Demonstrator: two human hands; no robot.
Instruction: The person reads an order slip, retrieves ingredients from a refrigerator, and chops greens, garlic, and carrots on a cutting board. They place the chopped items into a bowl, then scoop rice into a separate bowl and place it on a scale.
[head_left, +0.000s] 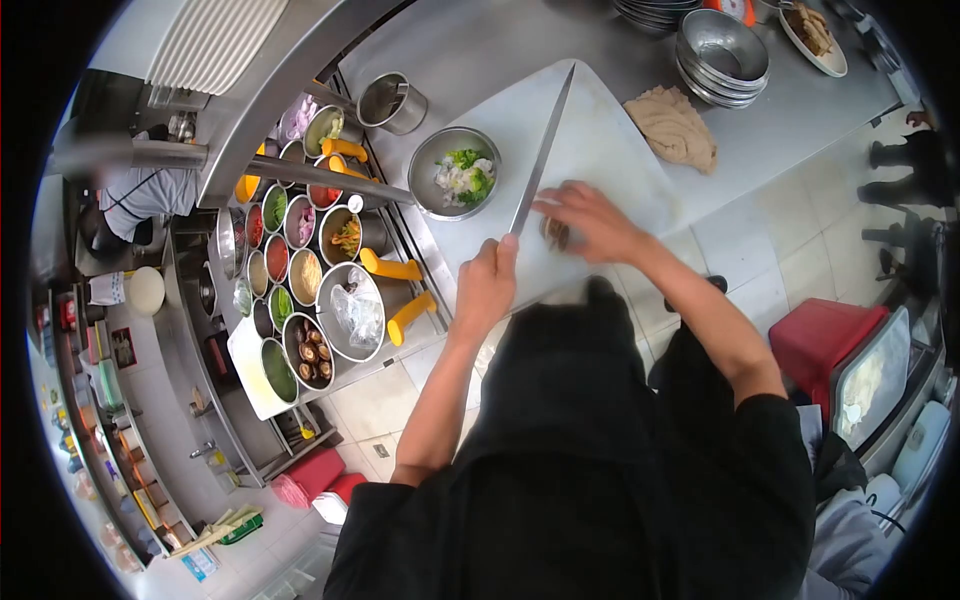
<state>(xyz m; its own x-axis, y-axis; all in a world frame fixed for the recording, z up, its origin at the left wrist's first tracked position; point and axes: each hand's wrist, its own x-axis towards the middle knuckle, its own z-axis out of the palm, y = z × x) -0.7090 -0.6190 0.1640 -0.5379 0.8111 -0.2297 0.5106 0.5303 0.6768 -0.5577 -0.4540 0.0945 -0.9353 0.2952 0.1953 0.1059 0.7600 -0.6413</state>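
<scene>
My left hand (486, 283) is closed around the handle of a long knife (545, 150), its blade slanting up across the white cutting board (610, 130). To the right of the blade, my right hand (590, 222) hovers low over the board, slightly blurred, with fingers stretched toward the blade near its handle end. Just under that hand lies a small brown piece of food (553, 235), partly hidden by the fingers. A steel bowl (418, 185) with chopped green and whitish pieces stands on the board's left part.
Left of the board, several steel containers hold ingredients, including whole brown mushrooms (308, 352) and a plastic bag (358, 318). Yellow handles (410, 318) stick out beside them. A beige cloth (672, 130), stacked steel bowls (722, 55) and a plate of food (812, 40) sit to the right.
</scene>
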